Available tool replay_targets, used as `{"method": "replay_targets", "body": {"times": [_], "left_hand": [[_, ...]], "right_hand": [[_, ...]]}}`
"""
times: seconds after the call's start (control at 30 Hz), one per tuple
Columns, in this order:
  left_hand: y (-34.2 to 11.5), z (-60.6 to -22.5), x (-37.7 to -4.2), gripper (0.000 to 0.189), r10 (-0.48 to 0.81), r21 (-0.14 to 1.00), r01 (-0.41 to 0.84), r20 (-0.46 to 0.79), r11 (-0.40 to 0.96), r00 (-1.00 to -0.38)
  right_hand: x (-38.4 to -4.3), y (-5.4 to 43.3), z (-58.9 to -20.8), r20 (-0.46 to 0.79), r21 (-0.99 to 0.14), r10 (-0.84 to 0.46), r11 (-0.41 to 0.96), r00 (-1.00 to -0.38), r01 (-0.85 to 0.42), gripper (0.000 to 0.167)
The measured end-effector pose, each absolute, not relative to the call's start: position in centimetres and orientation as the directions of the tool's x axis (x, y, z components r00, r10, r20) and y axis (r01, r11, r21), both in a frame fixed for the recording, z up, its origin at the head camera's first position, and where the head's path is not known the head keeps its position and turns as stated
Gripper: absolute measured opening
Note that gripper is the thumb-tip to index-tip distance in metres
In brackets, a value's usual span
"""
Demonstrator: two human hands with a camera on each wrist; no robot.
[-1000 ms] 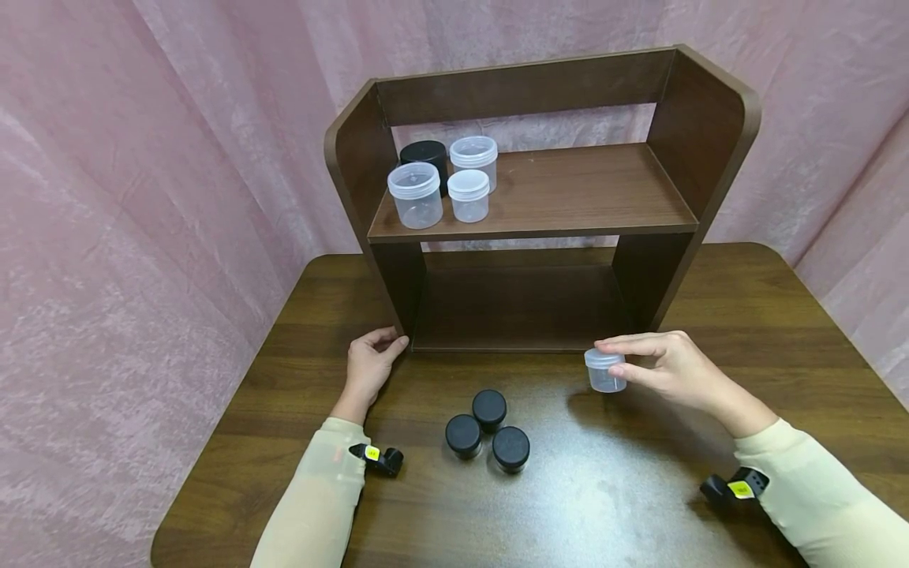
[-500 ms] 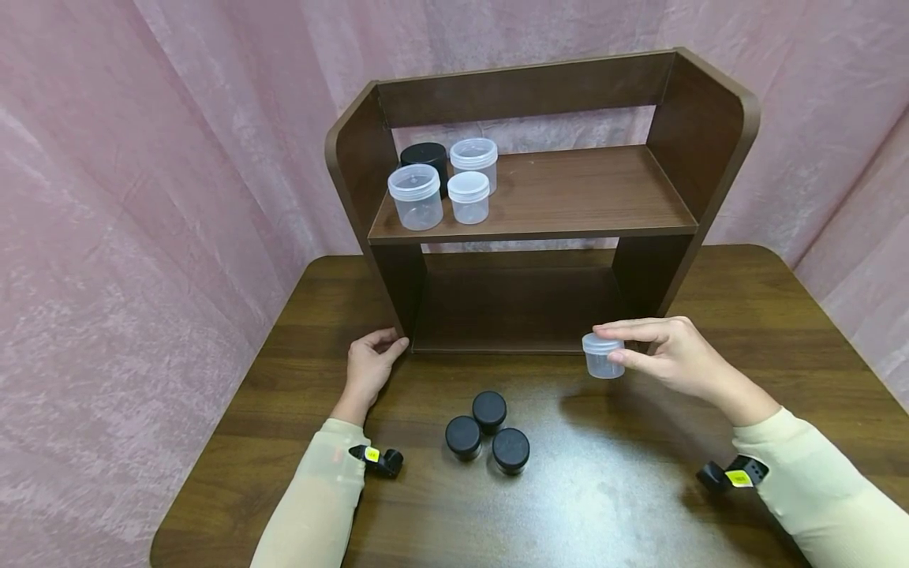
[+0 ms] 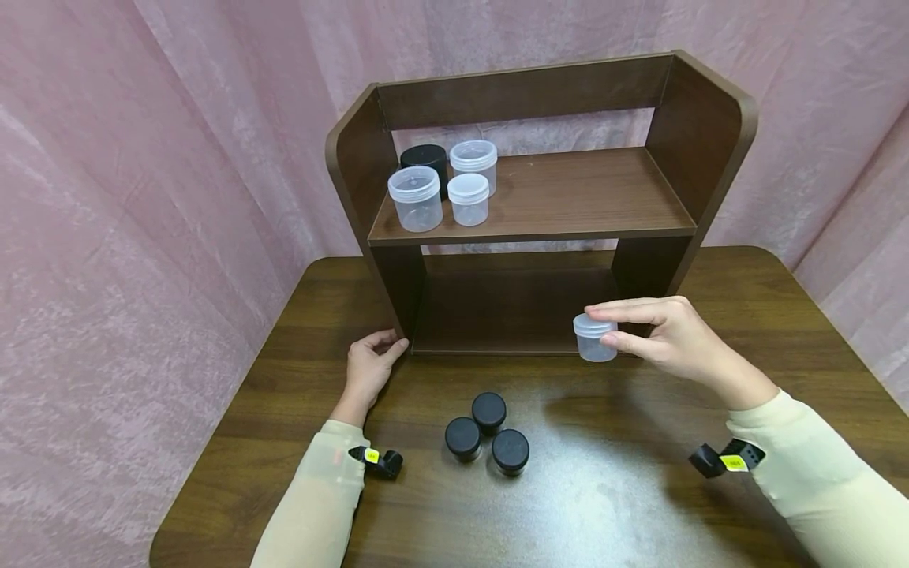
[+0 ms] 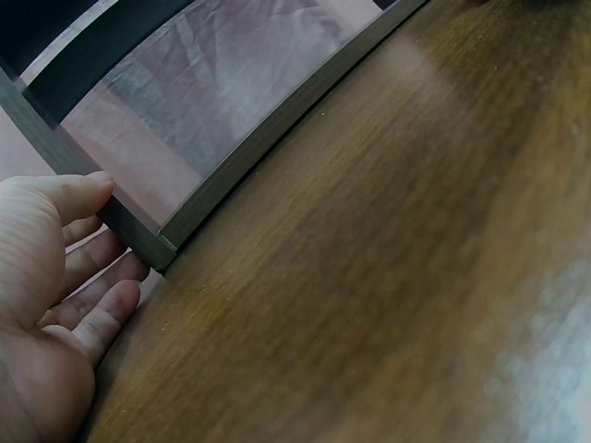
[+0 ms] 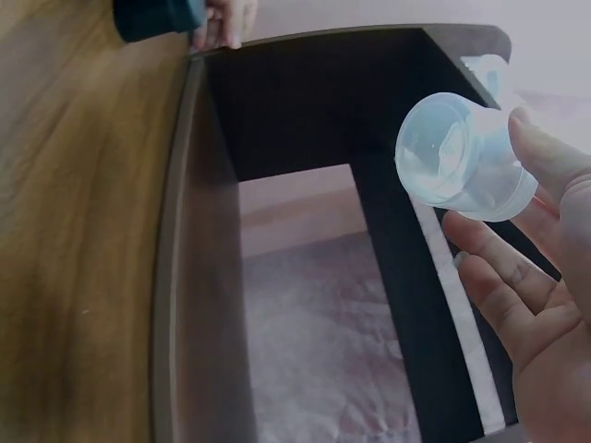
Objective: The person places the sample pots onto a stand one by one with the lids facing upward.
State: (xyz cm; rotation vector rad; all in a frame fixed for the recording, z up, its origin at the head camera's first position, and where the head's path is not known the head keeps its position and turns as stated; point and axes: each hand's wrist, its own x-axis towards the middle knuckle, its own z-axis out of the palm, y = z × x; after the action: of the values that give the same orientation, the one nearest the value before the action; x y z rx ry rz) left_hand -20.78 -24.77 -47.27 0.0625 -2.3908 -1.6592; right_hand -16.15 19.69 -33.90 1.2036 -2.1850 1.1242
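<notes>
My right hand (image 3: 678,339) pinches a small clear plastic jar with a lid (image 3: 591,347) between thumb and fingers. It holds the jar upright and raised, in front of the lower right of a brown wooden shelf (image 3: 575,193). In the right wrist view the jar (image 5: 452,157) hangs before the shelf's lower opening, its base turned to the camera. At the shelf's bottom left corner, my left hand (image 3: 369,367) grips the side panel. The left wrist view shows the thumb (image 4: 83,192) on the panel's front edge, the other fingers along its outer side.
On the upper board's left end stand two larger clear jars (image 3: 417,209) (image 3: 474,158), a small white-lidded jar (image 3: 469,207) and a black jar (image 3: 426,155). Three black-lidded jars (image 3: 463,436) (image 3: 489,410) (image 3: 510,450) cluster on the table (image 3: 419,521). A pink curtain (image 3: 177,158) hangs behind.
My right hand has raised the clear jar off the table, moving it up and slightly left toward the shelf. My left hand has stayed at the shelf's corner.
</notes>
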Motion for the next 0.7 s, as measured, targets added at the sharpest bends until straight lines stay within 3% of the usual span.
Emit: {"method": "replay_targets", "body": {"times": [0.37, 0.7], "left_hand": [[-24.9, -47.2, -20.7, 0.036, -0.156, 0.926, 0.104, 0.17, 0.362, -0.973], [-24.8, -47.1, -20.7, 0.035, -0.159, 0.927, 0.111, 0.178, 0.357, -0.971]], "right_hand": [[-14.8, 17.3, -28.9, 0.709, -0.449, -0.502, 0.219, -0.495, -0.866, 0.044], [-14.8, 16.6, -26.2, 0.712, -0.487, -0.454, 0.23, -0.535, -0.843, 0.042]]}}
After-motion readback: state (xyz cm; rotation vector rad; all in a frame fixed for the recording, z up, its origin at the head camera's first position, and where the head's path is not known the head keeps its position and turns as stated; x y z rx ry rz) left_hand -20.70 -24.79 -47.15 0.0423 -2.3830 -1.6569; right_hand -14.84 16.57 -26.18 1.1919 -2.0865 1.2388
